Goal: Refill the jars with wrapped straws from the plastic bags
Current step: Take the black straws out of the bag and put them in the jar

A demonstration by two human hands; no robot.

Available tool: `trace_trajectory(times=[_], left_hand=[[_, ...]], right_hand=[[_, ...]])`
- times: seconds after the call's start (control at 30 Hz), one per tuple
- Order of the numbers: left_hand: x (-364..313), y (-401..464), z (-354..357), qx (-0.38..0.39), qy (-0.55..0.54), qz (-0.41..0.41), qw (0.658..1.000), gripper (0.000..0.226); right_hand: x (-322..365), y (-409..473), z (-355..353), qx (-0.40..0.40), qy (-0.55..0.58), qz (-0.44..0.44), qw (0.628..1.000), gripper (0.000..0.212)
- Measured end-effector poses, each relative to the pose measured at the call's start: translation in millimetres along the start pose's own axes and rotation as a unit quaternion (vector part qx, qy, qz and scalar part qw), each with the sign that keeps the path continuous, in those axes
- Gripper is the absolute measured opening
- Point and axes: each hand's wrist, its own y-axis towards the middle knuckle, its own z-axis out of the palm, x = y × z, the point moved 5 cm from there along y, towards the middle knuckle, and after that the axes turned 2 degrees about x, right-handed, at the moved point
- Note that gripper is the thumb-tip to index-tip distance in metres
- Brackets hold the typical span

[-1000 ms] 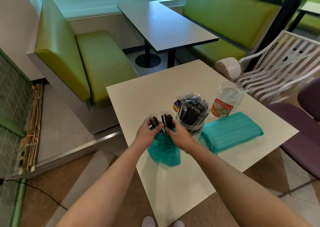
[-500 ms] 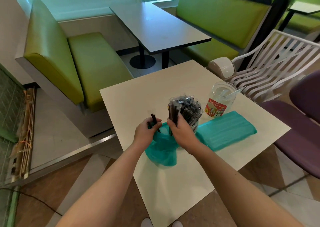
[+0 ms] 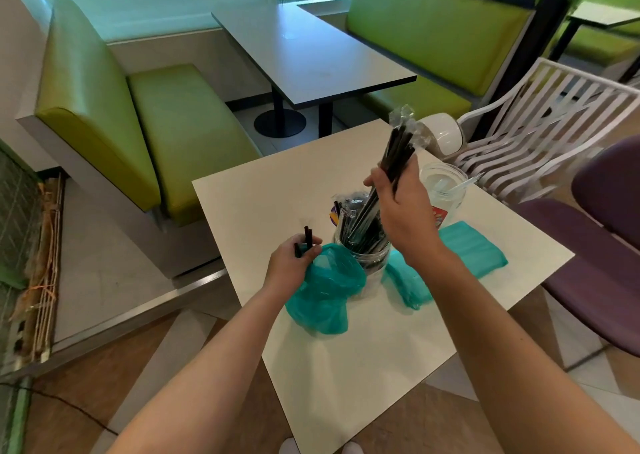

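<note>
a: what's the right hand (image 3: 401, 207) doing?
b: it's right of the frame's centre, fingers curled round a bundle of black wrapped straws (image 3: 388, 176); the bundle slants from the upper right down into the full jar (image 3: 363, 245), clear wrapper ends sticking up above the fist

a: and the left hand (image 3: 291, 263)?
b: lower, left of centre, pinching a few black straws (image 3: 306, 240) upright along with the mouth of a teal plastic bag (image 3: 325, 291), which slumps on the white table (image 3: 363, 367) touching the jar's near side

a: anything else for the job?
b: a second teal bag (image 3: 464, 256) lies flat to the right of the jar, partly behind the right wrist. a second clear jar (image 3: 446, 190) with a red label stands further up, right of the raised hand

a: around the table?
b: green benches (image 3: 138, 131) in the upper left, a white slatted chair (image 3: 554, 124) at the right
</note>
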Motion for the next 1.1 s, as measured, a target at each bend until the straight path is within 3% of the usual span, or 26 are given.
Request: trace_trajectory(times=[0.4, 0.47, 0.57, 0.63, 0.77, 0.93, 1.1], left_hand=[[1, -3, -3, 0.017, -0.002, -0.006, 1.000, 0.011], [2, -2, -4, 0.015, 0.005, -0.004, 1.000, 0.011], [2, -2, -6, 0.010, 0.019, 0.000, 1.000, 0.010], [2, -2, -7, 0.011, 0.023, -0.004, 1.000, 0.011], [2, -4, -8, 0.012, 0.016, -0.004, 1.000, 0.012], [5, -2, -11, -0.004, 0.036, 0.009, 0.999, 0.017], [6, -3, -11, 0.009, 0.039, -0.001, 0.999, 0.020]], right_hand=[[-50, 1, 40, 0.088, -0.195, 0.063, 0.975, 0.041], [-44, 5, 38, 0.070, -0.195, 0.057, 0.977, 0.052], [-26, 9, 34, 0.029, -0.104, 0.040, 0.993, 0.066], [-18, 10, 34, 0.011, -0.078, 0.015, 0.997, 0.054], [-26, 5, 46, 0.016, -0.131, -0.014, 0.991, 0.019], [-55, -13, 62, 0.075, -0.171, 0.015, 0.982, 0.023], [-45, -16, 53, 0.014, -0.142, -0.003, 0.990, 0.031]])
